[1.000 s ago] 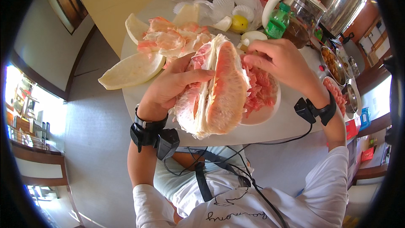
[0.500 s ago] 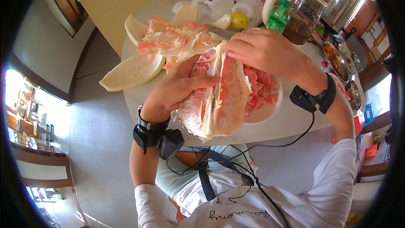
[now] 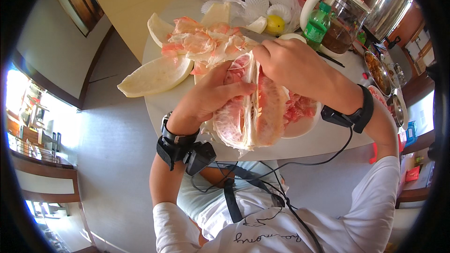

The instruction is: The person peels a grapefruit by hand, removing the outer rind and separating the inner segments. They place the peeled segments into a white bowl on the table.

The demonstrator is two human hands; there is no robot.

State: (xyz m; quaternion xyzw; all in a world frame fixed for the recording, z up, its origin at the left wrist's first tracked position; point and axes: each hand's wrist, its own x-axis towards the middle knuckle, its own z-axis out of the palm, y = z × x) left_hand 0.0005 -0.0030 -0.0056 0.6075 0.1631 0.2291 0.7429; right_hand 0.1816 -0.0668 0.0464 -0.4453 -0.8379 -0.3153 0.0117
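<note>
The large peeled pomelo with pink flesh and white pith (image 3: pixel 253 119) is lying between the hands, its long axis — the pale central seam — running away from the wearer. The bare left hand (image 3: pixel 208 96) is gripping its left side, thumb tip reaching the seam. The bare right hand (image 3: pixel 290 68) is sitting nearer the seam's far end, fingers bent and touching; whether they are pinching pith cannot be told. Nearer the wearer than the right hand, a round white plate (image 3: pixel 303 131) is holding loose pink pulp (image 3: pixel 302 106); torn pinkish membranes (image 3: pixel 206 43) are lying beyond the left hand.
</note>
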